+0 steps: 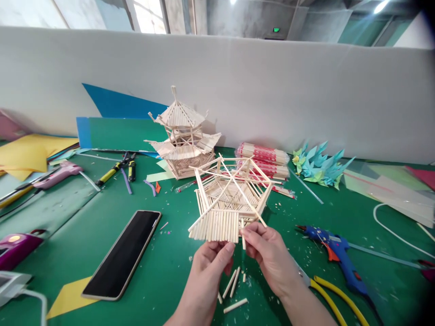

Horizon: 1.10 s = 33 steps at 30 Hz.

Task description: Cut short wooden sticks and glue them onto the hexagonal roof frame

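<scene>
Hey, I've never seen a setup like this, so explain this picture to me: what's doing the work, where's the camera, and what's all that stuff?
There is no machine here: a person is working with two bare hands. The camera is worn on their head, looking forward and down, and this is its single view. The right hand pinches a short stick beside a row of sticks on a wooden stick model. The left hand is at that row's front edge; how firmly it holds on is hard to tell. On the green table lie cut stick pieces, a phone and a blue glue gun. Farther back stand a tiered stick tower and, to its right, wrapped stick bundles.
</scene>
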Each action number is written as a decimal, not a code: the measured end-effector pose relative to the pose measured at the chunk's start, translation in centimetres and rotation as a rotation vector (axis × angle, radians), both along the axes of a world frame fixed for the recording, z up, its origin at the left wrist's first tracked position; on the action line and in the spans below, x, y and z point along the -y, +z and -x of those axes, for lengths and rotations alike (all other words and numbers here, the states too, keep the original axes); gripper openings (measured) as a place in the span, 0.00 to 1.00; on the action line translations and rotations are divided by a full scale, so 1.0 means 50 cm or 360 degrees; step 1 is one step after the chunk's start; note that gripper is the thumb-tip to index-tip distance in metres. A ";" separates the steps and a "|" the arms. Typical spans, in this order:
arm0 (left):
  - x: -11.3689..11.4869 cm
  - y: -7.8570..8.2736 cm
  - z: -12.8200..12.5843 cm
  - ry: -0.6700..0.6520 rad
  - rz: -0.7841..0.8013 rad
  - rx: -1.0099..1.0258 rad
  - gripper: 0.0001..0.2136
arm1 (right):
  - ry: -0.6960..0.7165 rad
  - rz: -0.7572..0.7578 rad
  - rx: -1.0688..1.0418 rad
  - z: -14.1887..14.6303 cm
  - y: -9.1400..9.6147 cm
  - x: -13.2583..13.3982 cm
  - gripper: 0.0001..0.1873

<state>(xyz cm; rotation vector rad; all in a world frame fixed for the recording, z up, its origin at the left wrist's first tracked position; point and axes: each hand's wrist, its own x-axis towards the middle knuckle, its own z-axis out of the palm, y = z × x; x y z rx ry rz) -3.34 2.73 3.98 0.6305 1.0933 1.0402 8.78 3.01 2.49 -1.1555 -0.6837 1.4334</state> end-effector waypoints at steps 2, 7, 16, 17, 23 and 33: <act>-0.004 -0.002 -0.001 -0.0023 -0.0015 0.0022 0.07 | -0.0033 0.0021 -0.0020 0.003 0.003 -0.005 0.13; -0.010 -0.003 -0.002 -0.0066 -0.0015 0.0003 0.10 | -0.0118 0.0056 -0.0038 0.010 0.004 -0.014 0.13; -0.014 -0.008 0.000 -0.0072 0.0005 0.0011 0.14 | -0.0195 0.0092 -0.0103 0.024 -0.004 -0.018 0.14; -0.015 -0.010 0.001 -0.0077 0.0005 0.0014 0.13 | -0.0199 0.0091 -0.0110 0.025 -0.005 -0.018 0.14; -0.017 -0.015 0.000 -0.0071 0.0002 0.0051 0.11 | -0.0210 0.0085 -0.0180 0.028 -0.002 -0.016 0.14; -0.013 -0.015 -0.001 -0.0026 0.0060 0.0081 0.12 | -0.0207 0.0078 -0.0261 0.031 -0.002 -0.016 0.14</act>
